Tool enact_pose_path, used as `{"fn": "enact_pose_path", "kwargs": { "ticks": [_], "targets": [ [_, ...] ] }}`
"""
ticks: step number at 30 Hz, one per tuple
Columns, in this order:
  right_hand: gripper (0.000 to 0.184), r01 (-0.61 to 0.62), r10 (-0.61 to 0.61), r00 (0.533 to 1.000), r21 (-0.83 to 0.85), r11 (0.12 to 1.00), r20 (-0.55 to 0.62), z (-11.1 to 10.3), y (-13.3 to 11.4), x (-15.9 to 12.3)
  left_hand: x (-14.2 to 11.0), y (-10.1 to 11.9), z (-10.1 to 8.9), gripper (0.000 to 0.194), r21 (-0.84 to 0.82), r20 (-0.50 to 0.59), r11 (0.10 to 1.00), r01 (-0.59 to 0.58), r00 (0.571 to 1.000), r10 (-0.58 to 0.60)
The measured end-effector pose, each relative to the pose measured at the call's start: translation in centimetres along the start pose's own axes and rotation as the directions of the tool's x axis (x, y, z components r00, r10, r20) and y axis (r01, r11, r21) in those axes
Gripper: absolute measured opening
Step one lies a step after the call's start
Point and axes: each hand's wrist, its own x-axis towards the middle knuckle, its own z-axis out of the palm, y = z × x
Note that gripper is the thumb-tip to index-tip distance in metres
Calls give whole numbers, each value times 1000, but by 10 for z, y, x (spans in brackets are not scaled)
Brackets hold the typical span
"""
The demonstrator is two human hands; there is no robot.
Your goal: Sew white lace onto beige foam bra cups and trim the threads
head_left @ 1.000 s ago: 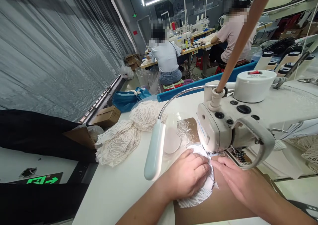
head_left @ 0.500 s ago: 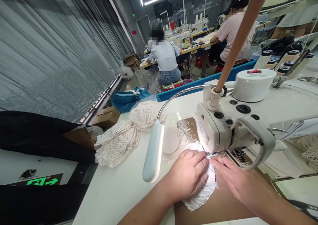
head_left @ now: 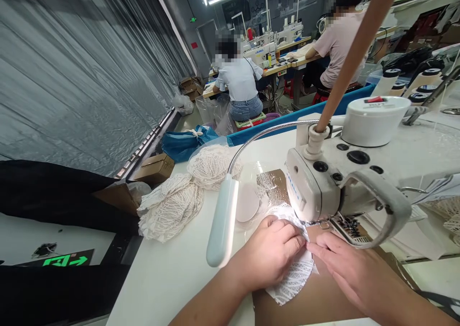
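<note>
A white lace piece (head_left: 294,280), shaped like a cup, lies under the sewing machine head (head_left: 312,192), its upper end close to the presser foot. My left hand (head_left: 275,251) rests over the lace with fingers curled, pinching it near the right edge. From the other side, my right hand (head_left: 347,263) reaches in low beside the machine, its fingertips gripping the same edge against those of my left hand. The fingertips of both hands nearly meet just below the needle area. Part of the lace is hidden beneath my left hand.
Stacked lace pieces (head_left: 172,208) lie left on the white table (head_left: 161,278), with another lace pile (head_left: 212,165) behind. A gooseneck lamp (head_left: 223,220) hangs close to my left forearm. Thread cones (head_left: 390,81) stand at right. Two people sit at machines beyond.
Both hands have come slightly down and away from the needle area. The fingers of my left hand, flatter before, are now curled at the lace edge. The view has shifted a little.
</note>
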Motion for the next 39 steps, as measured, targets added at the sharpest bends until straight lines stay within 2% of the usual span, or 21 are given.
{"fn": "enact_pose_path", "kwargs": {
  "ticks": [3, 6, 10, 13, 16, 20, 27, 35, 39],
  "targets": [
    [52, -63, 58, 995, -59, 996, -87, 9, 2, -3, 0, 1, 0, 30, 14, 12, 1000, 10, 1000, -10],
    [57, -85, 59, 982, -140, 987, -181, 17, 3, -1, -1, 2, -1, 33, 4, 6, 1000, 0, 1000, 0],
    [58, -47, -2, 981, -254, 966, -192, 5, -4, 11, -1, 2, 0, 42, 1, -9, 1000, 6, 1000, -6],
    [53, -35, -32, 978, -311, 950, -207, -8, -6, 18, 0, 0, 2, 42, 16, -13, 1000, 23, 1000, -23],
    [52, -20, -27, 984, -266, 964, -174, -7, -4, 15, 0, -3, 4, 41, 36, -28, 999, 31, 999, -30],
    [57, -71, 53, 993, -176, 982, -105, 8, 3, 1, 0, -5, 4, 40, 43, -46, 999, 9, 999, -7],
    [55, -102, 86, 990, -140, 985, -113, 21, 11, -6, 2, -6, 4, 35, 79, -78, 994, 70, 995, -63],
    [54, -71, 58, 995, -169, 983, -82, 8, 8, 5, 3, -11, 2, 32, 61, -94, 992, 115, 990, -108],
    [56, -102, 92, 992, -125, 987, -85, 4, 7, 7, 0, -9, 1, 33, 69, -93, 987, 148, 986, -142]
  ]
}}
